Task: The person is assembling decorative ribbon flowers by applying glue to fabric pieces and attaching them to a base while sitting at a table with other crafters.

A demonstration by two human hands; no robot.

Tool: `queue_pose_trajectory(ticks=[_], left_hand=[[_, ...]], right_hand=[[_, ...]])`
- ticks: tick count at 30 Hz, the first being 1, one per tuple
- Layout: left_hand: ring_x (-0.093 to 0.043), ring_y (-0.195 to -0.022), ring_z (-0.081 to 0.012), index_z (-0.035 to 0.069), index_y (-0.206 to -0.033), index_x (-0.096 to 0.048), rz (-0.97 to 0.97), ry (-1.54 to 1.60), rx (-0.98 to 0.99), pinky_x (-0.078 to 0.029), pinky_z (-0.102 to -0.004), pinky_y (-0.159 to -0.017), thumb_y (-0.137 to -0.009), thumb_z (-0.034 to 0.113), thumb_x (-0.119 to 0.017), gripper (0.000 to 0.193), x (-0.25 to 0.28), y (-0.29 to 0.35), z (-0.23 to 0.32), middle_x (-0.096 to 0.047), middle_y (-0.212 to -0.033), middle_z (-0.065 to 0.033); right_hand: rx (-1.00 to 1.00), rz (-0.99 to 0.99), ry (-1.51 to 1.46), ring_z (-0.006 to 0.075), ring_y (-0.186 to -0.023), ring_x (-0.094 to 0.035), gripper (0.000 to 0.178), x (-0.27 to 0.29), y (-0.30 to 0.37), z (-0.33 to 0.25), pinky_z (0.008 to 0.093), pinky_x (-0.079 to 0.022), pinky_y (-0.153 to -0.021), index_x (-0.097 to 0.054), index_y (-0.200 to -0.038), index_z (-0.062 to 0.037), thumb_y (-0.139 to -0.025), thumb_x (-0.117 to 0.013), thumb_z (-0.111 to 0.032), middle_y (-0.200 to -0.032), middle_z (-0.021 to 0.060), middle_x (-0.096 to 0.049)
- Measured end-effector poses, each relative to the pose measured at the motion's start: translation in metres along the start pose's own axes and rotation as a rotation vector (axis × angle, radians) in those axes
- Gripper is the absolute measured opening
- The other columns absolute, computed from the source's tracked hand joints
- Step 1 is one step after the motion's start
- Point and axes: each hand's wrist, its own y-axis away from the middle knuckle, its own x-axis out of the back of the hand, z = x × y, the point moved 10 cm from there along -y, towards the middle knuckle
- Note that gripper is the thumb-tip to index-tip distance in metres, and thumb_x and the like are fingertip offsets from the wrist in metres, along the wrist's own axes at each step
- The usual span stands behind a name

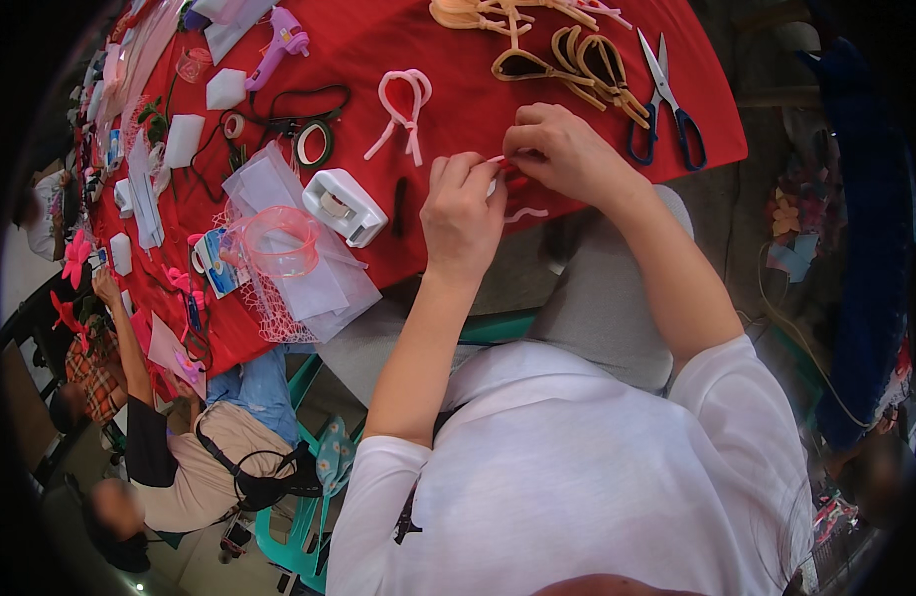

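At the near edge of the red table [537, 70], my left hand [462, 207] and my right hand [560, 149] meet, both pinching a thin pink fuzzy wire [525, 213]. One end of the wire curls down below my fingers over the table edge. A pink looped wire bow [403, 107] lies on the cloth just beyond my left hand. A white tape dispenser [345, 206] sits to the left of that hand.
Blue-handled scissors [664, 97] and tan looped wire shapes [577, 60] lie at the right. A purple glue gun [277, 42], tape rolls, white netting and a pink ring [280, 241] sit at the left. Another person [195, 437] sits lower left.
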Motion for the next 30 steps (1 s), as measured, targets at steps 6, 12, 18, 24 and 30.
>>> queue_pose_trajectory(ticks=[6, 12, 18, 24, 30], left_hand=[[-0.06, -0.081, -0.027, 0.004, -0.089, -0.068, 0.034, -0.015, -0.036, -0.051, -0.0373, -0.07, -0.074, 0.003, -0.075, 0.016, -0.002, 0.003, 0.002, -0.064, -0.089, -0.0075], [-0.06, -0.078, -0.027, 0.003, -0.089, -0.067, 0.062, -0.008, -0.063, -0.051, -0.0374, -0.069, -0.074, 0.001, -0.075, 0.017, -0.001, 0.005, 0.003, -0.064, -0.089, -0.0075], [-0.061, -0.08, -0.0271, 0.003, -0.09, -0.067, 0.076, -0.007, -0.063, -0.052, -0.0374, -0.07, -0.074, 0.001, -0.075, 0.017, -0.001, 0.008, 0.002, -0.064, -0.09, -0.0076], [-0.062, -0.086, -0.0284, 0.003, -0.092, -0.068, 0.001, 0.101, -0.008, -0.052, -0.0373, -0.076, -0.076, 0.001, -0.073, 0.017, 0.003, 0.009, -0.003, -0.066, -0.096, -0.0085], [-0.061, -0.092, -0.0285, 0.002, -0.094, -0.068, -0.063, 0.134, -0.028, -0.051, -0.0379, -0.08, -0.076, 0.001, -0.073, 0.018, 0.004, 0.013, -0.003, -0.065, -0.105, -0.0095]], right_hand=[[0.068, -0.011, 0.066, 0.0299, -0.088, -0.058, 0.006, 0.0, 0.005, -0.006, 0.0407, -0.046, -0.079, -0.064, -0.079, -0.003, -0.076, -0.066, -0.008, -0.082, 0.0117, -0.056], [0.099, 0.003, 0.055, 0.0285, -0.089, -0.057, 0.009, 0.003, 0.007, -0.011, 0.0396, -0.045, -0.081, -0.063, -0.082, -0.003, -0.075, -0.068, -0.007, -0.086, 0.0112, -0.055], [0.116, -0.025, 0.104, 0.0281, -0.09, -0.057, 0.01, -0.002, 0.006, -0.013, 0.0387, -0.045, -0.083, -0.064, -0.084, -0.004, -0.075, -0.068, -0.006, -0.088, 0.0102, -0.056], [0.126, 0.007, 0.119, 0.0275, -0.091, -0.057, 0.009, -0.002, 0.005, -0.014, 0.0386, -0.045, -0.083, -0.064, -0.083, -0.0043, -0.075, -0.068, -0.005, -0.087, 0.0099, -0.056], [0.092, -0.038, 0.106, 0.028, -0.09, -0.059, 0.008, -0.004, 0.003, -0.01, 0.0393, -0.046, -0.083, -0.063, -0.082, -0.0034, -0.075, -0.067, -0.005, -0.086, 0.0107, -0.057]])
